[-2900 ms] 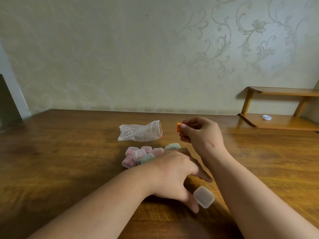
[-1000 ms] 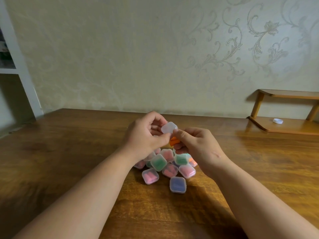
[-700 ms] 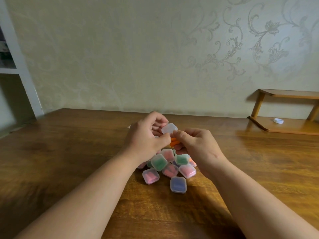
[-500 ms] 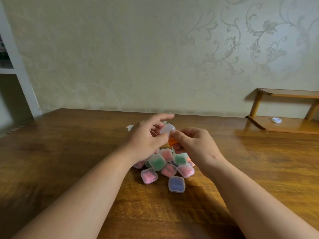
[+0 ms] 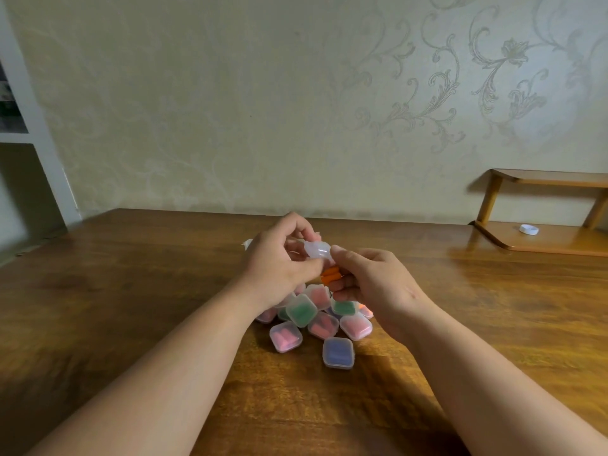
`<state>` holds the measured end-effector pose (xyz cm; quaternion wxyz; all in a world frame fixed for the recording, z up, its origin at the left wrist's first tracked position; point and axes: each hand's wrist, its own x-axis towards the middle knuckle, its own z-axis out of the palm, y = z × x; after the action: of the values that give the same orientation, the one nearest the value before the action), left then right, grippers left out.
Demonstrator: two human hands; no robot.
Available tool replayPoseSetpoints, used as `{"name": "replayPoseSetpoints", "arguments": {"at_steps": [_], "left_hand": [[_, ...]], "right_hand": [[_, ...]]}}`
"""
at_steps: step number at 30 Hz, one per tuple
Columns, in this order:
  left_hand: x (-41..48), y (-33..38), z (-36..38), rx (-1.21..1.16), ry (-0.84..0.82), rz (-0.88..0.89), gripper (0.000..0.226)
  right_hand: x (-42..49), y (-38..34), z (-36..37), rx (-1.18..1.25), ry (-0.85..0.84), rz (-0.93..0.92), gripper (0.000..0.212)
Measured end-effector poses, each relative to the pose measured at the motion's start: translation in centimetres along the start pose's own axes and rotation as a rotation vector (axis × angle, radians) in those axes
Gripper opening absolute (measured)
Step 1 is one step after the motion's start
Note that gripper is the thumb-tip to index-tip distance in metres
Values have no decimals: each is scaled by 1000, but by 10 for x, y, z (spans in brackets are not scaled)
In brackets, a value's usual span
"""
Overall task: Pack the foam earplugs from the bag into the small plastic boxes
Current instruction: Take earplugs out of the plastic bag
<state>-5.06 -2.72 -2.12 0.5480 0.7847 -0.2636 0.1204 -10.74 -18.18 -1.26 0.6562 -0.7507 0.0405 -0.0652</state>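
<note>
Above the table's middle, my left hand (image 5: 279,268) grips a small clear plastic box (image 5: 316,249) between thumb and curled fingers. My right hand (image 5: 371,281) touches the box's right edge with its thumb and holds orange foam earplugs (image 5: 329,275) in its curled fingers just below the box. Under both hands lies a heap of shut small boxes (image 5: 301,310) filled with pink, green and blue earplugs; a blue one (image 5: 338,352) sits nearest me. Only a corner of the clear bag (image 5: 246,243) shows behind my left hand.
The wooden table (image 5: 131,291) stretches wide on both sides of the heap. At the back right stands a low wooden shelf (image 5: 543,240) with a white cap (image 5: 529,229) on it. A white shelf unit (image 5: 29,136) rises at the far left.
My left hand picked the clear box off the table and raised it to my right hand, which kept the orange earplugs. In the last second, the left forefinger straightened and curled back over the box.
</note>
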Motion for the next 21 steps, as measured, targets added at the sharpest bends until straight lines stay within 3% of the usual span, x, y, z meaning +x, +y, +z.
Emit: {"name": "replayPoseSetpoints", "arguments": {"at_steps": [7, 16, 21], "left_hand": [[-1, 0, 0, 55, 4, 15, 28], [-3, 0, 1, 60, 45, 30, 34], [-3, -1, 3, 100, 43, 51, 25]], "right_hand": [[2, 0, -1, -45, 72, -71, 26], [0, -1, -2, -113, 36, -135, 20], [-1, -2, -1, -184, 47, -192, 16]]}}
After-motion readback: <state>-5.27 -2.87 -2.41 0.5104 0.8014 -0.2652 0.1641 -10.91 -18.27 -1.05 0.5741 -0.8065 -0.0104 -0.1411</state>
